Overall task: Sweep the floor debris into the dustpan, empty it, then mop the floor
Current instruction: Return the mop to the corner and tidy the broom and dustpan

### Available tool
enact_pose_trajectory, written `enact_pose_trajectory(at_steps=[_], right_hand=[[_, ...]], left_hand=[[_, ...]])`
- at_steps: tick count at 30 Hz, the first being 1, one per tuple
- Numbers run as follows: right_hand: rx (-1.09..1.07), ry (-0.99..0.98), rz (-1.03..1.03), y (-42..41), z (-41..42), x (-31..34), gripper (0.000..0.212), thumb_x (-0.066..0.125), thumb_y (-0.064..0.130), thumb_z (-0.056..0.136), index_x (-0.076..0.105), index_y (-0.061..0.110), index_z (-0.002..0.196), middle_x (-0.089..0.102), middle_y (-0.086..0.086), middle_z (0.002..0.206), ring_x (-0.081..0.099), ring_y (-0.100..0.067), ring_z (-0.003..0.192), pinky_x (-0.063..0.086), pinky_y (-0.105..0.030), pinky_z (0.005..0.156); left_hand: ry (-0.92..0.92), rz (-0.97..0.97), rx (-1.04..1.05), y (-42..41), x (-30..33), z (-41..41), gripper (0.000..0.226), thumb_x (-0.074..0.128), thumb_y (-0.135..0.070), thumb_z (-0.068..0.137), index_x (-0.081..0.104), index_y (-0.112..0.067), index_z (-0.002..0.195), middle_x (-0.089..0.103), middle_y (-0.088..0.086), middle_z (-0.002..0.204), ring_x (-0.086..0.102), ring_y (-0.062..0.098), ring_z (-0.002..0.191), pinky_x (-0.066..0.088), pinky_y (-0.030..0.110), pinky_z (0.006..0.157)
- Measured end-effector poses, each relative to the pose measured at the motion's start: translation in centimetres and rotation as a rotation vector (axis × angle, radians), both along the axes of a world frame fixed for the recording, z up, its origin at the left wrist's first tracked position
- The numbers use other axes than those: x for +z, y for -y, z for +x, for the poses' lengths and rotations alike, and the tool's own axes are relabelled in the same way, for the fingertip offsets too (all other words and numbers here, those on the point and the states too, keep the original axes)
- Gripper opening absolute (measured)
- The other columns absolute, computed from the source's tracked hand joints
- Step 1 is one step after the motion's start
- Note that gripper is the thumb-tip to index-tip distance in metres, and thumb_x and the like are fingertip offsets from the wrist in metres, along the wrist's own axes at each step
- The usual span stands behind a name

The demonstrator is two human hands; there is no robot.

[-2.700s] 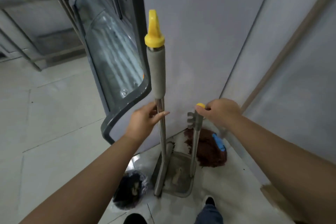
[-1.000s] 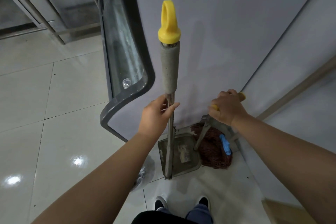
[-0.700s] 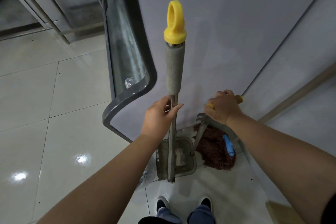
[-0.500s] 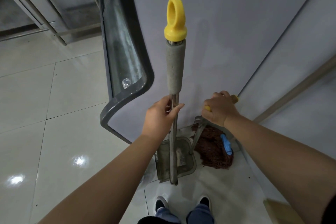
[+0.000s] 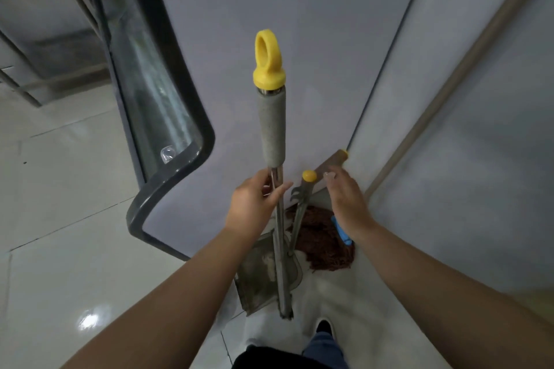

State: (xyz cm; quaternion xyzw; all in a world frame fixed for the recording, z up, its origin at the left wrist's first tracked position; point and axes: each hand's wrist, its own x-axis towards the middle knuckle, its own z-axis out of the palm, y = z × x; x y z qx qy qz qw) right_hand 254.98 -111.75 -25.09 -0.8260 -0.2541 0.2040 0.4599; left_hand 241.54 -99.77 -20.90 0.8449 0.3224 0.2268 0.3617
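The left hand (image 5: 254,207) is gripping the broom (image 5: 277,189) pole; the right hand (image 5: 344,198) is reaching with fingers spread, holding nothing, just beside the mop (image 5: 323,243) handle; the dustpan (image 5: 263,275) is sitting below both hands with pale dirt inside.

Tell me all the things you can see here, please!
Broom: one, silver pole, grey grip, yellow loop top; upright in the middle.
Dustpan: one, grey metal, yellow-capped handle; on the floor by the wall.
Mop: one, reddish-brown strings, blue clip; in the corner, handle leaning on the wall.
Glass panel: one, dark frame; left.
Floor: pale shiny tiles.
Shoe: one, dark; bottom.
Left hand: holds the broom pole.
Right hand: open, above the mop.
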Motion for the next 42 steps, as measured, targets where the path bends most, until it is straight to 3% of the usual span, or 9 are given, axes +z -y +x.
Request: enact_pose_trajectory(at_steps=[4, 10, 16, 19, 22, 25, 32, 37, 42], right_hand=[[0.026, -0.422, 0.017, -0.9, -0.5, 0.3, 0.056, 0.027, 0.051, 0.098, 0.024, 0.029, 0.149, 0.027, 0.005, 0.154, 0.021, -0.016, 0.142, 0.014, -0.029, 0.111], [0.023, -0.551, 0.034, -2.2, -0.6, 2.3, 0.072, 0.027, 0.059, 0.092, 0.025, 0.016, 0.149, 0.025, -0.006, 0.155, 0.022, -0.022, 0.143, 0.011, -0.037, 0.116], [0.188, -0.368, -0.144, -3.0, -0.4, 2.9, 0.104, 0.056, 0.079, 0.053, 0.036, 0.027, 0.141, 0.044, -0.002, 0.143, 0.041, -0.021, 0.131, 0.033, -0.039, 0.109], [0.202, -0.291, -0.189, -3.0, -0.5, 2.6, 0.095, 0.059, 0.081, 0.040, 0.046, 0.033, 0.122, 0.062, 0.010, 0.109, 0.059, -0.009, 0.099, 0.048, -0.031, 0.082], [0.137, -0.203, -0.183, -3.0, -0.7, 2.5, 0.070, 0.058, 0.077, 0.051, 0.052, 0.033, 0.105, 0.060, 0.016, 0.087, 0.056, 0.000, 0.077, 0.042, -0.021, 0.062], [0.127, -0.081, -0.221, -3.1, -0.3, 2.3, 0.045, 0.057, 0.067, 0.072, 0.053, 0.033, 0.101, 0.055, 0.018, 0.081, 0.050, 0.004, 0.068, 0.034, -0.017, 0.051], [0.139, 0.094, -0.257, -3.2, -0.2, 1.7, 0.041, 0.054, 0.066, 0.074, 0.058, 0.030, 0.095, 0.056, 0.016, 0.075, 0.050, 0.002, 0.065, 0.034, -0.020, 0.051], [0.130, 0.110, -0.228, -3.0, 0.0, 1.9, 0.030, 0.057, 0.065, 0.075, 0.046, 0.037, 0.074, 0.053, 0.019, 0.071, 0.051, 0.006, 0.061, 0.032, -0.012, 0.047], [0.128, 0.115, -0.221, -3.2, -0.2, 0.9, 0.044, 0.066, 0.068, 0.061, 0.046, 0.039, 0.088, 0.055, 0.024, 0.075, 0.049, 0.012, 0.062, 0.034, -0.007, 0.043]], left_hand=[[0.004, -0.026, -0.063, 0.5, -2.0, 0.3, 0.023, 0.069, -0.026, 0.083, 0.066, -0.008, 0.097, 0.071, 0.010, 0.088, 0.067, 0.023, 0.085, 0.047, 0.023, 0.069], [0.011, -0.051, -0.106, 0.5, -3.8, 1.2, 0.018, 0.070, -0.022, 0.082, 0.067, -0.009, 0.094, 0.068, 0.006, 0.075, 0.059, 0.014, 0.068, 0.038, 0.004, 0.058], [-0.063, 0.004, -0.101, 0.2, -6.6, 2.4, 0.019, 0.072, -0.021, 0.081, 0.069, -0.009, 0.095, 0.065, 0.004, 0.066, 0.059, 0.020, 0.062, 0.032, 0.014, 0.054], [-0.138, -0.004, -0.133, 0.8, -8.5, 2.7, 0.030, 0.067, -0.024, 0.085, 0.064, -0.011, 0.112, 0.070, 0.011, 0.083, 0.064, 0.028, 0.078, 0.036, 0.023, 0.061], [-0.172, 0.031, -0.134, 0.9, -9.5, 3.2, 0.036, 0.064, -0.027, 0.087, 0.059, -0.014, 0.120, 0.069, 0.010, 0.088, 0.063, 0.027, 0.081, 0.043, 0.031, 0.070], [-0.183, 0.080, -0.155, 0.6, -10.1, 3.8, 0.031, 0.064, -0.030, 0.087, 0.060, -0.014, 0.113, 0.057, 0.002, 0.069, 0.054, 0.021, 0.066, 0.036, 0.028, 0.059], [-0.144, -0.037, -0.147, 0.9, -14.2, 2.7, 0.034, 0.067, -0.019, 0.083, 0.061, -0.012, 0.116, 0.068, 0.009, 0.093, 0.062, 0.028, 0.089, 0.026, 0.017, 0.060], [-0.087, -0.035, -0.076, 1.4, -15.3, 3.0, 0.024, 0.064, -0.022, 0.085, 0.064, -0.013, 0.108, 0.070, 0.010, 0.089, 0.062, 0.029, 0.084, 0.023, 0.021, 0.057], [-0.027, -0.010, -0.051, 1.6, -14.6, 3.6, 0.014, 0.067, -0.021, 0.084, 0.064, -0.008, 0.089, 0.067, 0.015, 0.077, 0.060, 0.032, 0.075, 0.020, 0.023, 0.055]])
